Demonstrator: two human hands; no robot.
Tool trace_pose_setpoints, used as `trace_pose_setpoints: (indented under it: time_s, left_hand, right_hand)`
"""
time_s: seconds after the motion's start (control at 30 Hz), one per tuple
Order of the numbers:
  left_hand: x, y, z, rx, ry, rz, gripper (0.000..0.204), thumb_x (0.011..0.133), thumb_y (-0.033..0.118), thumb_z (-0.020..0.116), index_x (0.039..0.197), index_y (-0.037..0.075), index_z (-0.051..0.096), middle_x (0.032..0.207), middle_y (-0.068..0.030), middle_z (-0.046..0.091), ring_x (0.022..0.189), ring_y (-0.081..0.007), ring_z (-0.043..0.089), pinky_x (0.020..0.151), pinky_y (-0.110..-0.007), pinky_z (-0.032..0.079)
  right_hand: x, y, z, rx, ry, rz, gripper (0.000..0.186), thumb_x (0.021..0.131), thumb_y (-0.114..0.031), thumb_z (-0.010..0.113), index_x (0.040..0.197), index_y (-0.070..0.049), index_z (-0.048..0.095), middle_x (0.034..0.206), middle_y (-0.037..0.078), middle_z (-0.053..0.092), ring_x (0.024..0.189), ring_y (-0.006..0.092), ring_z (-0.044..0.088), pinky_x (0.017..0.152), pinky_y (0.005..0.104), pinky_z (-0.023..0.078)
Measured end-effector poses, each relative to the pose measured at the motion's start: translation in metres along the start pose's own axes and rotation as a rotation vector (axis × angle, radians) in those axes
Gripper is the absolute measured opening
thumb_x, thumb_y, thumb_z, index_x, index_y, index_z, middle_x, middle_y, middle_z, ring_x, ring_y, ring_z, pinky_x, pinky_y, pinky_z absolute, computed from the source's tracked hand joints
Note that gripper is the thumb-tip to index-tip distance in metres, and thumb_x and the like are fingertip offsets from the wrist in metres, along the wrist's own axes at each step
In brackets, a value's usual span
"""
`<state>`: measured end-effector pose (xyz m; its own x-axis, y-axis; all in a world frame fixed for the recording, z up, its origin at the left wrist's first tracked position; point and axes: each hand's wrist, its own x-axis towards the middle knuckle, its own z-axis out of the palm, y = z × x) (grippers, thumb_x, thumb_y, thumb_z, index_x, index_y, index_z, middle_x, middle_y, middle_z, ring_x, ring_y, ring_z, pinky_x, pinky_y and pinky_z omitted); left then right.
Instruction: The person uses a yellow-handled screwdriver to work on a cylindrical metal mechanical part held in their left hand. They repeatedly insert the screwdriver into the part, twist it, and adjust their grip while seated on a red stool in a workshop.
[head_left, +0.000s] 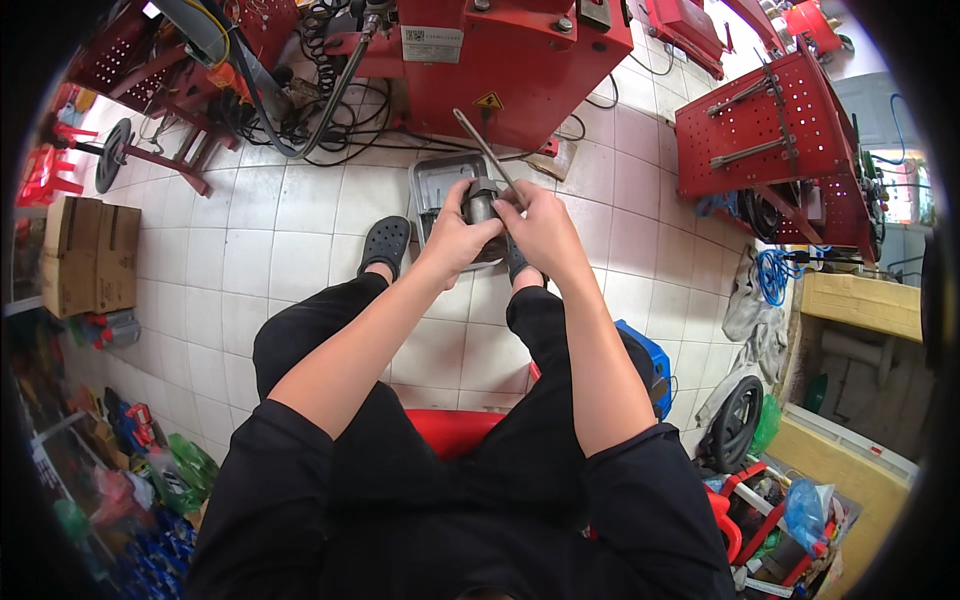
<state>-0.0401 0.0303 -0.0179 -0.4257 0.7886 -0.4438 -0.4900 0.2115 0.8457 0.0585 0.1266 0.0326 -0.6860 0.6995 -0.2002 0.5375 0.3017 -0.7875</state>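
Between my feet, my left hand (452,238) is wrapped round a cylindrical metal part (481,206) with a wider, angular top. My right hand (545,230) grips a long, slim metal tool (482,146), which slants up and to the left past the part's top; its exact kind does not show clearly. The right fingers are close against the part's right side, and whether the tool touches it cannot be made out. Under both hands lies a shallow grey metal tray (425,174) on the floor. My hands cover much of the tray and the lower part of the cylinder.
A red machine (500,75) with cables and a hose stands just ahead. To the right is a red perforated tool cart (760,140); cardboard boxes (92,255) stand at left. A blue case (645,365) sits beside my right leg. A red seat (450,430) shows under me.
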Motion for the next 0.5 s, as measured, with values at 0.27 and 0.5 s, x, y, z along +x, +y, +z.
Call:
trace_pose_setpoints:
  time_s: [0.27, 0.5]
  left_hand:
    - [-0.0037, 0.0026, 0.0049, -0.021, 0.007, 0.037, 0.074, 0.072, 0.009, 0.07, 0.135, 0.011, 0.033, 0.109, -0.0124, 0.056, 0.091, -0.0167, 0.059, 0.076, -0.029, 0.05]
    - [-0.004, 0.0036, 0.0044, -0.126, -0.001, 0.019, 0.072, 0.074, 0.008, 0.067, 0.136, 0.011, 0.031, 0.109, -0.0108, 0.054, 0.089, -0.0152, 0.058, 0.074, -0.029, 0.05]
  right_hand:
    - [-0.0033, -0.006, 0.005, -0.082, 0.086, -0.033, 0.021, 0.086, -0.02, 0.059, 0.093, 0.0, 0.059, 0.08, 0.021, 0.064, 0.079, 0.0413, 0.06, 0.069, 0.0446, 0.046]
    - [-0.0034, -0.0057, 0.0102, -0.039, 0.129, -0.04, 0.02, 0.087, -0.019, 0.058, 0.092, 0.0, 0.058, 0.085, 0.021, 0.064, 0.082, 0.041, 0.059, 0.071, 0.0451, 0.045]
